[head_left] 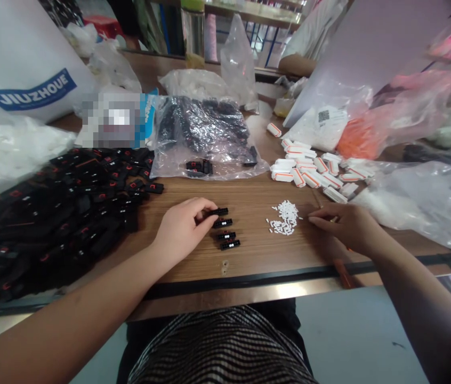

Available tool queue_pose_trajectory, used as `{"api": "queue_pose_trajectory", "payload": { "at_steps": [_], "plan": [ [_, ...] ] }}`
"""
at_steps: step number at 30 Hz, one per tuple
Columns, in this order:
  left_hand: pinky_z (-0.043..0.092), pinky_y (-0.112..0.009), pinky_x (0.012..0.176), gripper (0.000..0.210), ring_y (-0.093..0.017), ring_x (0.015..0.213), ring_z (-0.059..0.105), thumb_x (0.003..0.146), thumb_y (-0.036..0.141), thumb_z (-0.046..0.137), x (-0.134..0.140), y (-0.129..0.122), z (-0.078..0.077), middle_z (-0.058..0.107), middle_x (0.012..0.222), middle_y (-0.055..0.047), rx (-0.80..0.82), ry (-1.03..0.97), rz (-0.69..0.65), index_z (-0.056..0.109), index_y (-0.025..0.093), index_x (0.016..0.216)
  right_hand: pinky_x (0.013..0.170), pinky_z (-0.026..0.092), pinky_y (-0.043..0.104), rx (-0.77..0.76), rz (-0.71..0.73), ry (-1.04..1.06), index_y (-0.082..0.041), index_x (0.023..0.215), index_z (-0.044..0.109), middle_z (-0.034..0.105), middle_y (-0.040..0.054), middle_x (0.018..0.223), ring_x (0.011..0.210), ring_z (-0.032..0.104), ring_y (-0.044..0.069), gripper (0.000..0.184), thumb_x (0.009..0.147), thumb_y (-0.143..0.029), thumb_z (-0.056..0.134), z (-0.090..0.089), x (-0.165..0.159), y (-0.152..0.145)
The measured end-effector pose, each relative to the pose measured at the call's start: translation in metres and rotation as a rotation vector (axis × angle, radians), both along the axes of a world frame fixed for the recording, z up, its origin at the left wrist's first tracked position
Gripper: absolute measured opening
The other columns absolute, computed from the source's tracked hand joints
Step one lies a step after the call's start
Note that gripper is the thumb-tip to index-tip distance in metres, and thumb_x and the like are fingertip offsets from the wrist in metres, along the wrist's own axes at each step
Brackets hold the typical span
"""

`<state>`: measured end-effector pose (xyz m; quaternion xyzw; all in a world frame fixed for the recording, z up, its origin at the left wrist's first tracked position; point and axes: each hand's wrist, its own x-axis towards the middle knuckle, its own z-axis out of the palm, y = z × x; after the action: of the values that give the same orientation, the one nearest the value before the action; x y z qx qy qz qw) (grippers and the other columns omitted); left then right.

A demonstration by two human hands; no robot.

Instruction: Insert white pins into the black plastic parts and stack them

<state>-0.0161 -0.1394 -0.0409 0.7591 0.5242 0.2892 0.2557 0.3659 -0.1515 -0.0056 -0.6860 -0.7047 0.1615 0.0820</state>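
Note:
My left hand (183,224) pinches the end of a black connector housing (221,212), the farthest of a short column of such housings on the wooden table. The nearer ones, among them a black connector (230,245), show small white spots on their faces. My right hand (345,226) is closed, thumb against fingers, just right of a small heap of tiny white pins (287,213). What its fingertips hold is too small to make out. A thin rod (318,200) pokes out behind those fingers, and an orange handle-like piece (343,274) lies below the hand at the table edge.
A large pile of black connectors (69,213) covers the left side. Behind is a clear bag of black connectors (205,128). White pieces with orange stripes (309,165) lie at the right, beside plastic bags (429,197). A bottle (193,32) stands at the back.

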Motion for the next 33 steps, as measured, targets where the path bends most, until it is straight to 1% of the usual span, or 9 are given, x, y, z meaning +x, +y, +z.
{"api": "queue_pose_trajectory", "payload": {
  "at_steps": [5, 8, 10, 13, 15, 18, 20, 25, 33],
  "plan": [
    [0.043, -0.027, 0.065, 0.012, -0.013, 0.065, 0.057, 0.086, 0.021, 0.069, 0.001, 0.000, 0.000, 0.064, 0.075, 0.002, -0.005, -0.001, 0.016, 0.069, 0.023, 0.098, 0.070, 0.047, 0.039, 0.071, 0.086, -0.097, -0.024, 0.084, 0.078, 0.077, 0.0069, 0.087, 0.074, 0.068, 0.025, 0.022, 0.084, -0.038, 0.061, 0.001, -0.003, -0.003],
    [0.043, -0.028, 0.066, 0.012, -0.013, 0.066, 0.057, 0.086, 0.021, 0.069, 0.001, 0.000, 0.000, 0.064, 0.076, 0.002, -0.013, -0.003, 0.010, 0.069, 0.022, 0.098, 0.062, 0.043, 0.038, 0.056, 0.042, -0.183, -0.023, 0.075, 0.074, 0.074, 0.0082, 0.077, 0.064, 0.063, 0.023, 0.019, 0.082, -0.037, 0.062, 0.008, -0.015, -0.001],
    [0.043, -0.028, 0.067, 0.011, -0.014, 0.068, 0.057, 0.086, 0.021, 0.069, 0.002, 0.001, 0.000, 0.064, 0.075, 0.002, -0.010, -0.003, 0.003, 0.069, 0.022, 0.097, 0.058, 0.042, 0.036, 0.049, 0.040, -0.099, -0.022, 0.075, 0.072, 0.072, 0.0074, 0.072, 0.059, 0.060, 0.020, 0.023, 0.083, -0.040, 0.062, 0.015, -0.033, 0.002],
    [0.043, -0.029, 0.067, 0.010, -0.014, 0.069, 0.057, 0.087, 0.021, 0.069, 0.002, 0.000, 0.001, 0.065, 0.077, 0.002, -0.019, -0.009, 0.004, 0.069, 0.022, 0.097, 0.063, 0.045, 0.032, 0.104, 0.198, 0.150, -0.020, 0.083, 0.069, 0.071, 0.0061, 0.079, 0.066, 0.060, 0.016, 0.026, 0.089, -0.044, 0.059, 0.024, -0.079, 0.011],
    [0.043, -0.028, 0.067, 0.010, -0.014, 0.069, 0.057, 0.087, 0.020, 0.068, 0.002, 0.000, 0.003, 0.066, 0.078, 0.002, -0.031, -0.013, 0.004, 0.069, 0.022, 0.097, 0.075, 0.047, 0.031, 0.148, 0.378, 0.298, -0.021, 0.084, 0.067, 0.070, 0.0047, 0.086, 0.079, 0.062, 0.017, 0.022, 0.090, -0.041, 0.060, 0.025, -0.114, 0.020],
    [0.043, -0.028, 0.066, 0.010, -0.014, 0.070, 0.057, 0.087, 0.019, 0.067, 0.003, -0.001, 0.006, 0.066, 0.079, 0.002, -0.037, -0.009, -0.004, 0.068, 0.023, 0.097, 0.084, 0.047, 0.034, 0.141, 0.553, 0.350, -0.022, 0.083, 0.065, 0.067, 0.0043, 0.090, 0.089, 0.060, 0.019, 0.016, 0.092, -0.032, 0.058, 0.018, -0.156, 0.033],
    [0.042, -0.028, 0.066, 0.010, -0.014, 0.070, 0.057, 0.087, 0.019, 0.068, 0.003, -0.001, 0.006, 0.066, 0.080, 0.002, -0.035, -0.005, -0.009, 0.068, 0.022, 0.097, 0.087, 0.046, 0.036, 0.155, 0.621, 0.338, -0.021, 0.083, 0.063, 0.065, 0.0051, 0.091, 0.092, 0.058, 0.020, 0.013, 0.093, -0.029, 0.058, 0.012, -0.170, 0.040],
    [0.043, -0.028, 0.066, 0.010, -0.014, 0.070, 0.058, 0.087, 0.019, 0.068, 0.004, -0.001, 0.006, 0.066, 0.080, 0.002, -0.032, 0.001, -0.006, 0.068, 0.022, 0.097, 0.088, 0.045, 0.039, 0.185, 0.672, 0.272, -0.020, 0.086, 0.062, 0.063, 0.0064, 0.090, 0.092, 0.055, 0.022, 0.010, 0.093, -0.025, 0.057, 0.002, -0.175, 0.047],
    [0.044, -0.028, 0.066, 0.011, -0.015, 0.071, 0.058, 0.086, 0.019, 0.069, 0.003, -0.001, 0.005, 0.066, 0.081, 0.002, -0.023, -0.018, -0.005, 0.068, 0.022, 0.097, 0.085, 0.045, 0.040, 0.247, 0.749, 0.185, -0.019, 0.086, 0.069, 0.067, 0.0082, 0.091, 0.090, 0.056, 0.023, 0.017, 0.093, -0.024, 0.055, 0.006, -0.177, 0.044]
  ]
}}
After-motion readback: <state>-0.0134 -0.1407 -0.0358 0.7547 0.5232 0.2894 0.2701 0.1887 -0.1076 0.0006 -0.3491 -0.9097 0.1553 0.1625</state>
